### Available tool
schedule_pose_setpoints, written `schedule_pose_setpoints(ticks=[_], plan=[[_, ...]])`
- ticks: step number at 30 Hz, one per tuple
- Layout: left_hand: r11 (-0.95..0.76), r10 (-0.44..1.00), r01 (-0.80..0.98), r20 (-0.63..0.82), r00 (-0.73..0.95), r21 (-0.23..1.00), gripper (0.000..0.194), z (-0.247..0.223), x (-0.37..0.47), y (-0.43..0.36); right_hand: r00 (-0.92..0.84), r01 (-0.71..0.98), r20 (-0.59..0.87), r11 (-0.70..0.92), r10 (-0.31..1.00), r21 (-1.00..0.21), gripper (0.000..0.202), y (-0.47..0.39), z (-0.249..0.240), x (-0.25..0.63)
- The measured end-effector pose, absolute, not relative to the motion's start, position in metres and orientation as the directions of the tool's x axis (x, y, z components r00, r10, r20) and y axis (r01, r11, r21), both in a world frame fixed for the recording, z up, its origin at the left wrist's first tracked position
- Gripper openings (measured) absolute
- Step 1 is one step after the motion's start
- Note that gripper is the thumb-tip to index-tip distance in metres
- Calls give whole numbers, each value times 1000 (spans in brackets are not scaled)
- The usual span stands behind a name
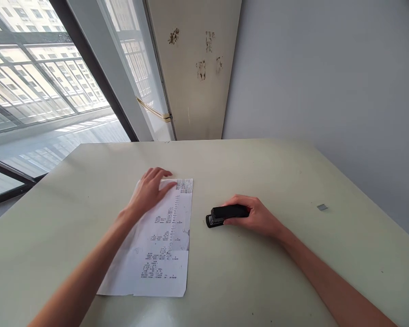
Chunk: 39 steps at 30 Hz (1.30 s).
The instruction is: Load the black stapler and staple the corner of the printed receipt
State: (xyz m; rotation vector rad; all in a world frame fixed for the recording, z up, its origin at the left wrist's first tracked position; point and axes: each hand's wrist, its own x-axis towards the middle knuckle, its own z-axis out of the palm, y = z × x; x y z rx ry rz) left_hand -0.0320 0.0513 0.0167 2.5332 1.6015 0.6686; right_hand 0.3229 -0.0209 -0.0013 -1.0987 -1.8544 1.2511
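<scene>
White printed paper (163,268) lies on the pale table (252,163), left of the middle. Across its upper left part rests my left hand (150,188), fingers apart, the thumb on the sheet near the top edge and the fingertips by its far edge. My right hand (255,213) is wrapped round a black stapler (230,211) to the right of the paper. The stapler's front end points left, towards the sheet, with a gap of table between them. My left forearm covers part of the paper's left side.
A small grey piece (322,207) lies on the table at the right. Beyond the far edge stand a beige panel (194,100) with dark marks and a grey wall (310,81). Windows (37,77) are at the left.
</scene>
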Motion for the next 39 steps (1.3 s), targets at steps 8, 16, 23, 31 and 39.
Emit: schedule_pose_setpoints(ticks=[8, 16, 23, 31, 39], plan=[[-201, 952, 947, 276, 130, 251, 45, -2, -68, 61, -449, 288, 51, 198, 892, -937, 30, -22, 1, 322], [-142, 955, 923, 295, 32, 359, 43, -6, -73, 37, -434, 323, 35, 191, 900, -927, 32, -27, -3, 322], [-178, 971, 822, 232, 57, 541, 33, -5, -57, 24, -437, 332, 25, 187, 899, -924, 33, -22, 0, 330], [-166, 982, 775, 171, 76, 609, 32, -1, -40, 17, -365, 330, 30, 159, 931, -930, 35, -19, -2, 330], [-185, 979, 770, 186, 87, 611, 32, -5, -10, 9, -313, 386, 127, 249, 941, -888, 33, -20, -3, 324]])
